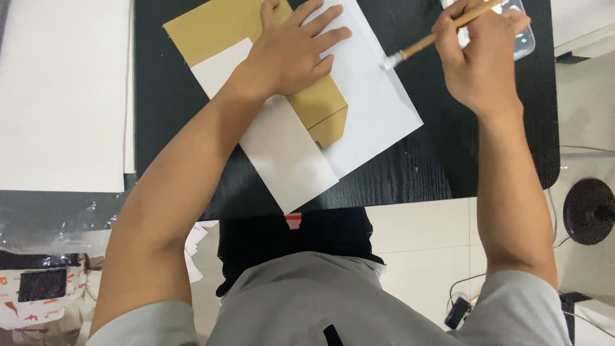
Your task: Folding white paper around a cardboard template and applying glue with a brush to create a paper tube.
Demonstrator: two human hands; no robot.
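Black and wood-grained, the desk [448, 160] stands over a pale tiled floor [423, 256], where a round dark base [589, 211] and some loose cables lie to the right. Nearest me is the person's grey-shirted lap, both bare forearms reaching forward over the desk edge.

On the desk lies a white sheet of paper [378, 109], set at a slant, and on it a tan paper envelope [320, 109] with a white flap or card [282, 147] across its near half. The envelope's long axis runs diagonally, from the far left toward the near right, its notched corner pointing down to the right. The left hand [291, 54] is spread flat, fingers splayed, pressing the envelope down; it grips nothing.

Farther off, the right hand [477, 57] is closed round a wooden-handled brush [435, 35]. The brush slants from upper right down to lower left, its whitish bristle tip just over the white sheet's far edge, near the envelope but apart from it. Behind that hand sits a clear plastic container [522, 35], partly hidden.

By my judgement the brushing is barely begun: I see no wet streak on the tan paper, and the envelope is not closed. A big white board [64, 96] lies at far left.
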